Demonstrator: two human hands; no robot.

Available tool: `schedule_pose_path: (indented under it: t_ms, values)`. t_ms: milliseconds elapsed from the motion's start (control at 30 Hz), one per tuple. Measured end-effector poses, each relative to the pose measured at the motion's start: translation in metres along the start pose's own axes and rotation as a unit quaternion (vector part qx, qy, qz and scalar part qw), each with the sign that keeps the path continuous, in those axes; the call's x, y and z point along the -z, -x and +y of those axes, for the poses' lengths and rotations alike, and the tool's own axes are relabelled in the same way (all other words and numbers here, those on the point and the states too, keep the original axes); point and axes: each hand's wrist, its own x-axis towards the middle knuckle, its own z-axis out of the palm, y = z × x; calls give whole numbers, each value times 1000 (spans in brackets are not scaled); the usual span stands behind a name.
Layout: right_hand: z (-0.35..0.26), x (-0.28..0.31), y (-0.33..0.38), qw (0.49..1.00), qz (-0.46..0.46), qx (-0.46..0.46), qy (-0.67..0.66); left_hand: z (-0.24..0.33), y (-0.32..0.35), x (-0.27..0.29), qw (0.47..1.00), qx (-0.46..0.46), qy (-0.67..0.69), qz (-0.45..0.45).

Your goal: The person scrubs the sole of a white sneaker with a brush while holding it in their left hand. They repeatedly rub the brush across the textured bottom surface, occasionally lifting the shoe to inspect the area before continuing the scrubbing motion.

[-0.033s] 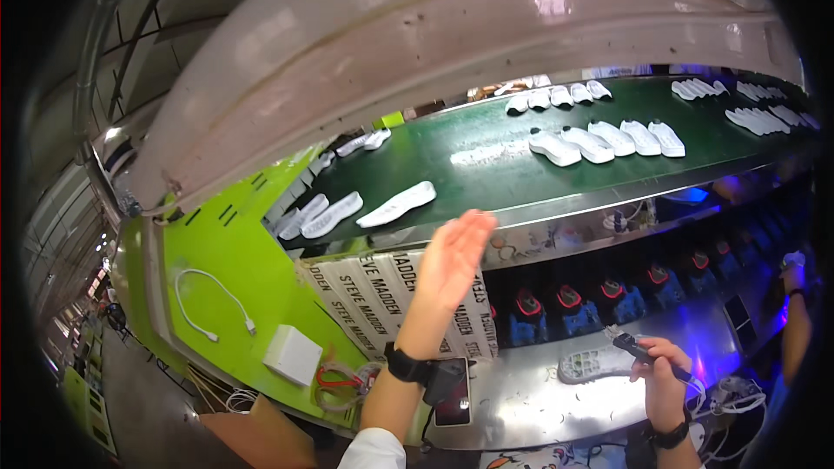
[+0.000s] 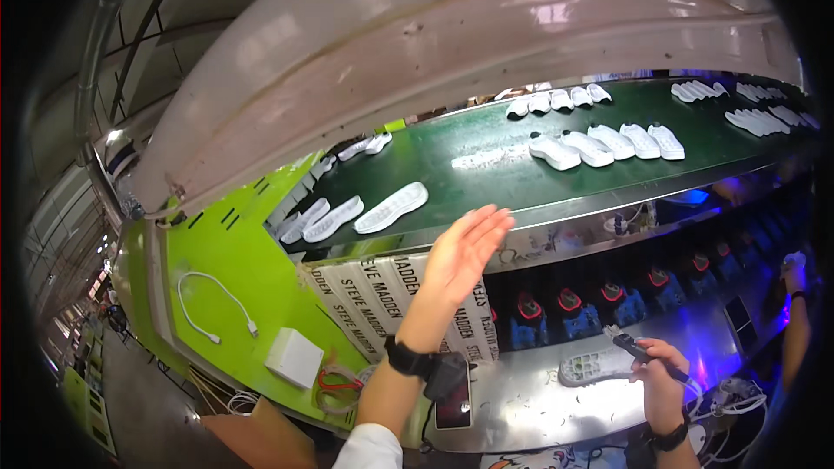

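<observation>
The left hand (image 2: 463, 250) reaches, fingers spread and empty, toward the green conveyor belt's (image 2: 486, 178) near edge by a white sole (image 2: 393, 207), while the right hand (image 2: 658, 371) grips a dark tool (image 2: 638, 349) over another sole (image 2: 595, 366) on the steel tabletop (image 2: 539, 408).

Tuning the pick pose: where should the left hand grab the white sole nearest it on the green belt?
Probably mid-length, pinched across its width. The nearest sole lies flat and angled on the green belt, with both long edges clear of the neighbouring sole. Come from the belt's near edge, where the open left hand hovers.
</observation>
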Motion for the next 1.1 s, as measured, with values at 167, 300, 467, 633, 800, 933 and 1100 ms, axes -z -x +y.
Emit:
schedule_pose_path:
  t_ms: [167,300,467,633,800,933,1100]
  values:
    - [-5,-15,5,991,69,-108,-29,27,-143,-25,757,41,-651,37]
    - [-5,-5,13,983,97,-141,-69,17,-204,-22,554,-6,-830,63]
    - [-2,34,15,979,101,-174,-35,2,-239,-5,818,-5,-575,-3]
    - [2,48,13,987,48,-149,-42,-2,-48,-35,890,-128,-437,-15]
    - [-2,25,16,980,-50,-186,-47,-104,97,98,975,211,44,-46]
    - [20,-1,32,944,-150,-290,43,-218,140,117,987,148,62,15]
    - [68,-17,27,956,-71,-89,270,-264,161,134,930,222,292,34]
